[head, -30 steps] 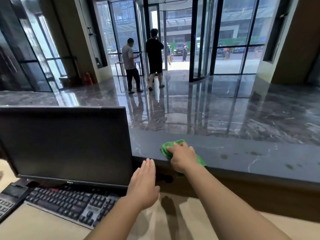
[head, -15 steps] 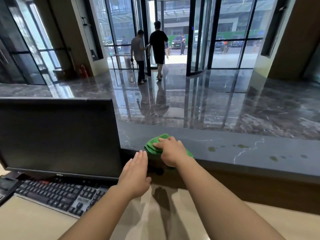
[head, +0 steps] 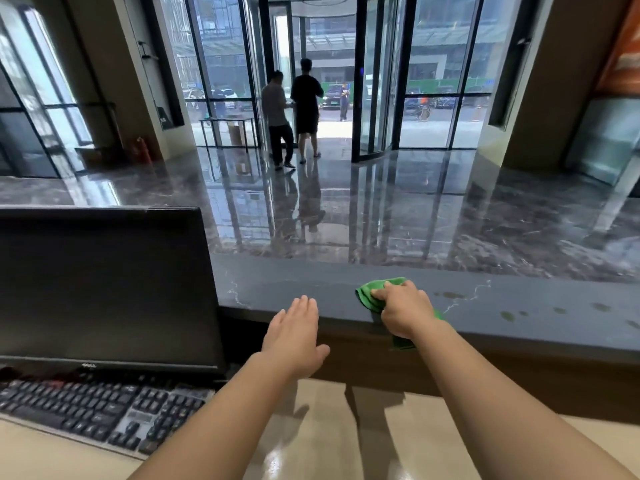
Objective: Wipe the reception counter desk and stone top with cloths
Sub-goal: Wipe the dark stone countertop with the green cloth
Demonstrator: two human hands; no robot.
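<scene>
Green cloth, head view: bunched on the dark stone top of the reception counter, toward its near edge and about midway along the visible stretch. Your right hand lies over it, fingers curled down and grasping the fabric against the stone; folds of cloth show ahead of the knuckles on the left, and a corner hangs over the counter's front edge just below your wrist.

Your left hand is released, palm down, fingers straight and close together, thumb spread to the right. It is held to the left of the cloth and apart from it, with the fingertips at the front edge of the stone top; whether they touch the stone cannot be told.

Several dull wet-looking spots mark the stone to the right of the cloth, continuing toward the right border.

Below the stone top, the lower beige desk carries the shadows of both forearms. On its left part stands a dark monitor, screen off, with a black keyboard lying in front of it.

Beyond the counter, a polished dark floor reflects the glazed entrance. Two people stand side by side at the doorway, backs toward you. A red fire extinguisher stands at the foot of the left wall.
</scene>
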